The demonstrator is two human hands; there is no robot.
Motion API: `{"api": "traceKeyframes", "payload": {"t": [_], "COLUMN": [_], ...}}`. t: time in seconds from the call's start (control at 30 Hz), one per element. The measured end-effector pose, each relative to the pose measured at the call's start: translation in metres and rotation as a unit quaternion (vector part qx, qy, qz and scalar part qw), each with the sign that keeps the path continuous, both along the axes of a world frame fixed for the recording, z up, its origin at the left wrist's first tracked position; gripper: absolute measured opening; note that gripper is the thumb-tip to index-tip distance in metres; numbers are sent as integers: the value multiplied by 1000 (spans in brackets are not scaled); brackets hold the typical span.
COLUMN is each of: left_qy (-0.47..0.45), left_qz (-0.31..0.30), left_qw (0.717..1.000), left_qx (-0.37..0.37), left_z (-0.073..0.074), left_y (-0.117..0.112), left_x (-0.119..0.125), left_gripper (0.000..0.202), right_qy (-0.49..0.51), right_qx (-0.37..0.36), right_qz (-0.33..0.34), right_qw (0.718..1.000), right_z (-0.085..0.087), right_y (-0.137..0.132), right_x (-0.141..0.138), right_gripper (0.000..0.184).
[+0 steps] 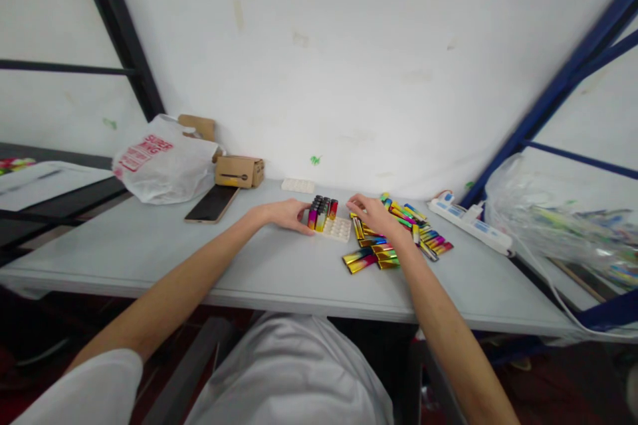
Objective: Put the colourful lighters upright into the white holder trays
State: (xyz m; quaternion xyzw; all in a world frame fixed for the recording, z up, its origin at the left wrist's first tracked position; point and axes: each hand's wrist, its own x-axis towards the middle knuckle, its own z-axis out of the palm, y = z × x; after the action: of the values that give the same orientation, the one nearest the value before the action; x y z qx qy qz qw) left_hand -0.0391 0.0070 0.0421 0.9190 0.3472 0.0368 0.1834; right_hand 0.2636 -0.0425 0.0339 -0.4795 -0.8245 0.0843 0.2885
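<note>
A white slotted tray (pixel 339 228) lies on the grey table (pixel 249 259), with several shiny rainbow-coloured lighters (pixel 321 210) standing in its left part. My left hand (pixel 285 214) rests against the tray's left side, fingers curled beside the standing lighters. My right hand (pixel 373 214) lies palm down over a loose pile of the same lighters (pixel 399 236) just right of the tray, its fingertips close to the tray's far corner. Whether those fingers hold a lighter is hidden.
A second white tray (pixel 298 185) lies by the wall. At the left are a small cardboard box (pixel 239 171), a dark phone (pixel 212 204) and a white plastic bag (pixel 162 169). A white power strip (pixel 471 222) and a clear bag of lighters (pixel 563 229) sit at the right.
</note>
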Motion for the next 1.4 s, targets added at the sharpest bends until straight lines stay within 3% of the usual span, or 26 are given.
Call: {"api": "traceKeyframes", "payload": {"t": [0.1, 0.23, 0.53, 0.63, 0.9, 1.0, 1.17, 1.3, 1.4], "left_qy": [6, 7, 5, 3, -16, -11, -36, -52, -56], "left_qz": [23, 35, 42, 36, 42, 50, 42, 43, 37], "left_qw": [1000, 999, 999, 999, 999, 998, 998, 997, 997], "left_qx": [16, 26, 32, 37, 31, 25, 24, 26, 31], "left_z": [0, -1, -9, -10, -7, -4, -6, -11, -12], "left_y": [2, 3, 10, 11, 7, 4, 4, 6, 8], "left_x": [-1, -2, -3, -3, -3, -2, -2, -1, -2], "left_gripper": [75, 67, 63, 64, 66, 67, 74, 75, 76], "right_qy": [-54, -130, -99, -105, 113, 220, 354, 413, 418], "right_qx": [7, -38, -61, -27, 23, -34, -139, -199, -215], "right_qz": [-62, -88, -49, -58, -97, -91, -14, 29, 38], "right_qw": [997, 987, 992, 992, 989, 971, 925, 888, 882], "right_z": [0, -10, -19, -16, -2, -3, -4, -2, -3], "right_y": [4, 12, 21, 19, 8, 9, 5, -3, -3], "right_x": [26, 48, 41, 39, 20, 11, -6, -17, -21], "right_gripper": [24, 25, 11, 15, 35, 37, 52, 50, 48]}}
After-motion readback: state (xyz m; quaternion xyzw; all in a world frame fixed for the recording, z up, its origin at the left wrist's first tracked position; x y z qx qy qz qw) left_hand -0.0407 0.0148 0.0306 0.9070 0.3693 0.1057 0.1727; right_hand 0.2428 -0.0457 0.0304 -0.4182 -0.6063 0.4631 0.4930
